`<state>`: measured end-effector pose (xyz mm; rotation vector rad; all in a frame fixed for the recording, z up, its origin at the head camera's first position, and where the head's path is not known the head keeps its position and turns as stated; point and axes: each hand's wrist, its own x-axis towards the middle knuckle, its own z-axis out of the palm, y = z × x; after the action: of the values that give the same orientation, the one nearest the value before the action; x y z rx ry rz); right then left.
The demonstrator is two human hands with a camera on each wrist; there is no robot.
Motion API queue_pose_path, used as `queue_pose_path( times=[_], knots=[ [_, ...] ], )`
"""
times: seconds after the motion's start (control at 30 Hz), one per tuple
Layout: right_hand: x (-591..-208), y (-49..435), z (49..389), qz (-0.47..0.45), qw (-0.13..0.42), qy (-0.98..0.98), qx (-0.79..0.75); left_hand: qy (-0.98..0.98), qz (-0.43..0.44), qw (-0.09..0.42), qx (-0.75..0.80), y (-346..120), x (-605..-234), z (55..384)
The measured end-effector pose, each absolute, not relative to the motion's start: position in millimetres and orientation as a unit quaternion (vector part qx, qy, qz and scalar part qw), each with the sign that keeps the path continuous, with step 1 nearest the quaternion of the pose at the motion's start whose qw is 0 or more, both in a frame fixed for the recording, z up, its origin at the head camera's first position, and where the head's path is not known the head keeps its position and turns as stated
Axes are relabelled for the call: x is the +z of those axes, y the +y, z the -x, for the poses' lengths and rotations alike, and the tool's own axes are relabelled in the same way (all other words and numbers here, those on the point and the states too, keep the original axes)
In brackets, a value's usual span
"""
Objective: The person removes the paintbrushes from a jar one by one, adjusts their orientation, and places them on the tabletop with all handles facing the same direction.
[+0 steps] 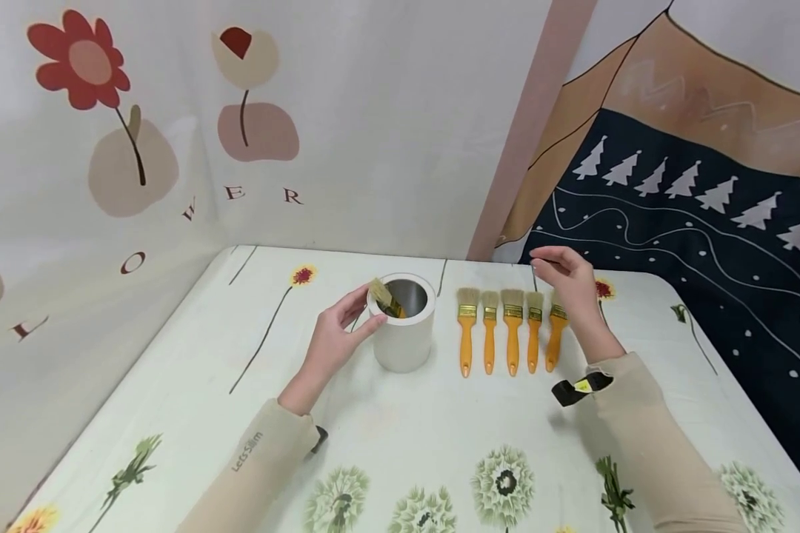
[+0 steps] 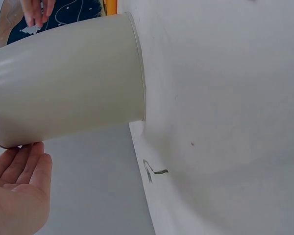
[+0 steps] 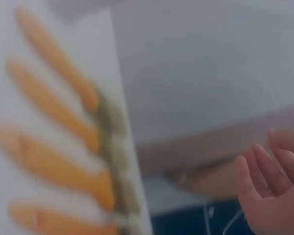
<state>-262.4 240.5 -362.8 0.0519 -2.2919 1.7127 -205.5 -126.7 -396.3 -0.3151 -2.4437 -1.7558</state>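
A white cylindrical container point(image 1: 403, 348) with a metallic inside stands upright on the table. My left hand point(image 1: 340, 326) holds it at the left of its rim, thumb in front and fingers behind; the fingers point(image 2: 32, 164) touch its wall near the rim in the left wrist view. One paintbrush point(image 1: 388, 297) leans inside, bristles up over the left rim. Right of the container, several orange-handled paintbrushes point(image 1: 512, 337) lie in a row, bristles away from me. My right hand point(image 1: 570, 281) hovers near the rightmost paintbrush point(image 1: 555, 340), fingers loosely bent and holding nothing.
A white flower-printed cloth point(image 1: 373, 437) covers the table. Behind it hangs a pale curtain point(image 1: 387, 148) with flower prints, and at the right a dark-blue cloth point(image 1: 640, 229) with tree prints. A black strap point(image 1: 581, 389) hangs at my right wrist.
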Motion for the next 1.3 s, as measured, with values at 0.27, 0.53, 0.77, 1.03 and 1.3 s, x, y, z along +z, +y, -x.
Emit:
queue_pose_path(
  times=[0.27,0.53,0.77,1.03,1.3],
  knots=[
    [-342.9,191.0,251.8,-0.103,0.110,-0.762,0.630,-0.809,0.100,0.056,-0.576,-127.4,-398.1,205.5],
    [-332.0,153.8,247.5,-0.155,0.097,-0.731,0.657,-0.812,0.099,0.056,-0.573,-125.2,-395.7,205.0],
    [-327.3,126.7,245.4,-0.186,0.056,-0.729,0.656,-0.813,0.098,0.053,-0.572,-124.4,-394.7,205.6],
    [-324.5,98.0,242.5,-0.222,0.013,-0.733,0.643,-0.813,0.093,0.049,-0.573,-126.1,-394.8,204.1],
    [-327.8,77.3,242.8,-0.246,-0.022,-0.739,0.627,-0.812,0.098,0.047,-0.574,-127.0,-395.7,203.4]
  ],
)
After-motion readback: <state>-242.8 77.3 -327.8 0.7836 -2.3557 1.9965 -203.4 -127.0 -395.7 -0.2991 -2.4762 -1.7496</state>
